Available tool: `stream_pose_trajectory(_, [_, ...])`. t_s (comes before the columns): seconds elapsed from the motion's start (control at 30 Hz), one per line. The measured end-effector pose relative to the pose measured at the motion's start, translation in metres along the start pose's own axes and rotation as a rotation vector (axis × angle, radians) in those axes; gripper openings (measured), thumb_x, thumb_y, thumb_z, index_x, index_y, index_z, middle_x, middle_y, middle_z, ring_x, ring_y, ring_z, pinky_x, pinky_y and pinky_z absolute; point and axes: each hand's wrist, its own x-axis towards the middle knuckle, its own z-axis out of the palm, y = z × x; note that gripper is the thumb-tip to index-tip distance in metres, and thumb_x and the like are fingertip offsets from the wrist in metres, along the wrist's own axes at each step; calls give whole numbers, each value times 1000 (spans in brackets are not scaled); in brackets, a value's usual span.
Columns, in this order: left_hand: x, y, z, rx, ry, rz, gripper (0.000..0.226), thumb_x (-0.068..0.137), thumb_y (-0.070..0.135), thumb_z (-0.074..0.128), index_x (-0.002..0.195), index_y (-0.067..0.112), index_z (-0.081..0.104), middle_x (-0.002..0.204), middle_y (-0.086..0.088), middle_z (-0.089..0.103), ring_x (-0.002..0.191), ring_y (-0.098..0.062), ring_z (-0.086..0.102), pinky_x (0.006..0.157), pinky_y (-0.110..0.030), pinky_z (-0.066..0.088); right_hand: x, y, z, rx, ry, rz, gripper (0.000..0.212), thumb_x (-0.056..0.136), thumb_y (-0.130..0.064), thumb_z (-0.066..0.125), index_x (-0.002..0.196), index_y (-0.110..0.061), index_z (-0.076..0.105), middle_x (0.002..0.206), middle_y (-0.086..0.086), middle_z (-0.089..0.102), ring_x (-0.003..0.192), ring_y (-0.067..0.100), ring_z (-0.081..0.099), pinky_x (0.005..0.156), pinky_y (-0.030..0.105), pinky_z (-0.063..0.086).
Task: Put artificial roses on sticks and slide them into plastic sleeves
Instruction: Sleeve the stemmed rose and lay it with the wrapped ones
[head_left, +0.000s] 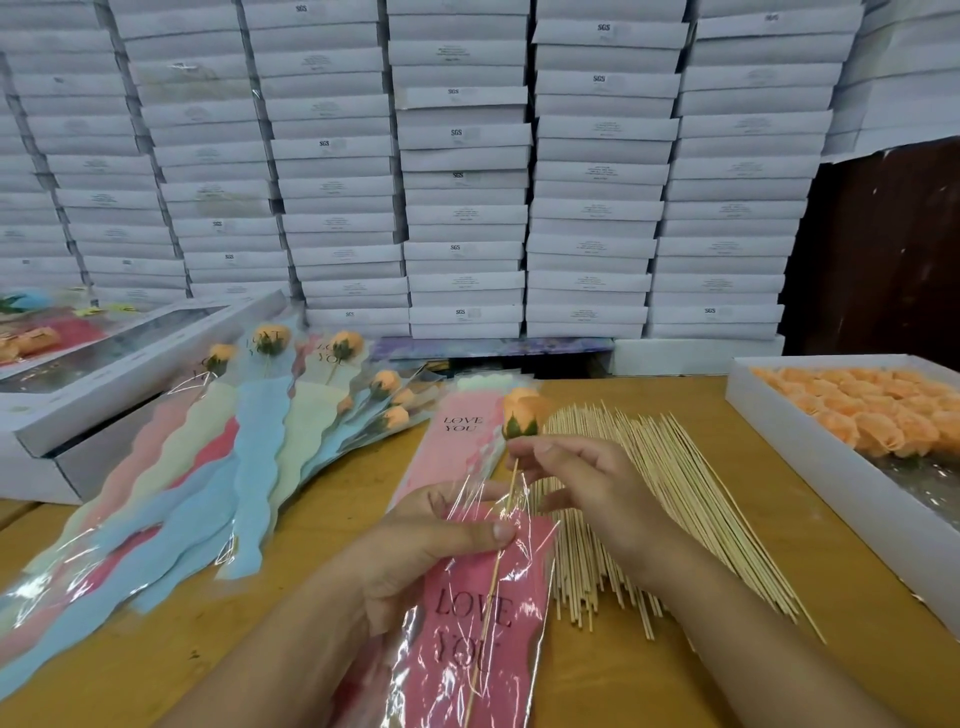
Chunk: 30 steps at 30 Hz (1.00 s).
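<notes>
A: Status of the peach artificial rose (523, 412) on its thin bamboo stick (511, 486)?

B: Stick is partway down inside the clear plastic sleeve with the pink "LOVE YOU" insert (480, 613); the bloom sits above the sleeve mouth. Right hand (587, 499) pinches the stick just under the green calyx. Left hand (421, 551) grips the sleeve near its opening, thumb on top of the film.

A: Handling?

B: Likely very light. Petals look soft and crushable, so hold the stick, not the head. Stick is thin, probably bendy and snappable. Film is crinkly and looks slippery; keep the mouth held apart.

A: Supplies?

B: Loose pile of bare sticks (649, 499) on the wooden table (727, 670), white tray of peach roses (857, 415) at right, finished sleeved roses (249, 447) fanned at left.
</notes>
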Motion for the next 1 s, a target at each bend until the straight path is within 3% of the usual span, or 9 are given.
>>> stream_pose_trajectory(0.1, [-1, 0, -1, -10, 36, -5, 69, 62, 12, 91, 125, 4, 66, 122, -32, 65, 108, -43, 62, 107, -65, 42, -3, -2, 3, -20, -70, 2, 26, 87, -44, 51, 96, -40, 76, 104, -19, 73, 97, -5, 65, 71, 11, 50])
stream_pose_trajectory(0.33, [-3, 2, 2, -6, 23, -17, 71, 61, 10, 90, 127, 3, 65, 126, -35, 61, 108, -43, 59, 109, -67, 38, -1, -2, 1, 46, -37, -3, 32, 101, -19, 52, 96, -39, 76, 92, -12, 75, 83, 3, 67, 65, 20, 54])
stream_pose_trajectory(0.4, [-3, 2, 1, -6, 26, -17, 72, 60, 11, 92, 126, 4, 65, 127, -36, 60, 108, -43, 57, 108, -69, 36, -1, -2, 0, 48, 24, -18, 31, 101, -20, 52, 103, -44, 72, 92, -5, 77, 78, 8, 71, 63, 20, 55])
stream_pose_trajectory(0.5, [-3, 1, 1, 1, 7, -28, 77, 52, 13, 97, 123, 7, 68, 123, -33, 64, 107, -43, 59, 107, -70, 37, 3, 2, -5, -18, 248, -25, 30, 101, -31, 50, 123, -51, 58, 93, -2, 74, 71, 13, 72, 61, 23, 53])
stream_pose_trajectory(0.57, [-2, 0, 0, 13, -21, -29, 79, 41, 19, 102, 115, 13, 73, 114, -25, 71, 102, -38, 65, 105, -63, 44, 6, 7, -9, -24, 313, -16, 36, 101, -36, 50, 135, -49, 50, 100, -6, 71, 77, 13, 69, 67, 30, 54])
stream_pose_trajectory(0.67, [1, -3, 0, 44, -73, -42, 74, 38, 23, 104, 107, 19, 77, 100, -15, 76, 88, -28, 71, 89, -45, 56, 6, 8, -10, -24, 267, -24, 41, 100, -38, 52, 141, -41, 48, 117, -27, 57, 114, 4, 58, 100, 40, 50])
stream_pose_trajectory(0.77, [1, -5, 0, 46, -103, -57, 62, 48, 17, 100, 106, 19, 78, 94, -14, 76, 79, -25, 71, 80, -36, 58, 7, 4, -7, -49, 194, -15, 30, 100, -29, 54, 128, -31, 63, 118, -25, 61, 118, 3, 57, 107, 41, 46])
stream_pose_trajectory(0.87, [1, -2, -1, 26, -97, -51, 66, 53, 14, 98, 114, 14, 75, 104, -20, 74, 85, -29, 71, 86, -42, 57, 5, 2, -3, -58, 125, -9, 23, 94, -17, 63, 112, -29, 72, 108, -11, 72, 104, 7, 66, 95, 33, 55])
stream_pose_trajectory(1.0, [1, -1, -2, 42, -47, -18, 64, 63, 9, 91, 123, 5, 68, 109, -20, 73, 97, -31, 68, 105, -50, 47, 2, 3, 1, -97, 52, -27, 25, 90, -11, 69, 106, -30, 72, 102, -8, 75, 98, 8, 69, 88, 27, 56])
